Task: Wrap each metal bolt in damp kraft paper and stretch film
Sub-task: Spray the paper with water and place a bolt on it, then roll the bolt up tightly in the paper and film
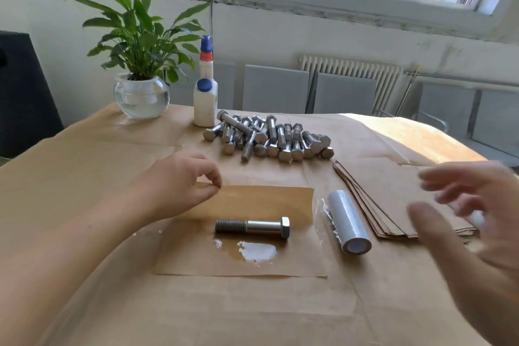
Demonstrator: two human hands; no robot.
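Left hand low over the far left corner of the damp kraft sheet, thumb and forefinger curled together at the sheet's far edge; whether pinching the paper or merely touching it, impossible to tell. Right hand raised off the counter, blurred, fingers spread and loose, holding nothing.

Below and to the right of the left hand, well short of touching it: single bolt lying flat on the sheet, threaded end pointing toward the left forearm, hex head toward the right hand. Just nearer than the bolt, a wet glistening patch on the same sheet, darker brown around it.

Between the bolt and the right hand: roll of stretch film lying on its side just beside the sheet's right edge, a loose crinkled tail on its left flank. Under and just left of the right hand: stack of dry kraft sheets, partly hidden by the blurred fingers.

Beyond both hands, further up the counter: heap of bolts, some crossed over others. Past the left hand's fingertips, at the heap's left end: white spray bottle with blue and red top, upright. Further left of that: green plant in a round glass bowl.
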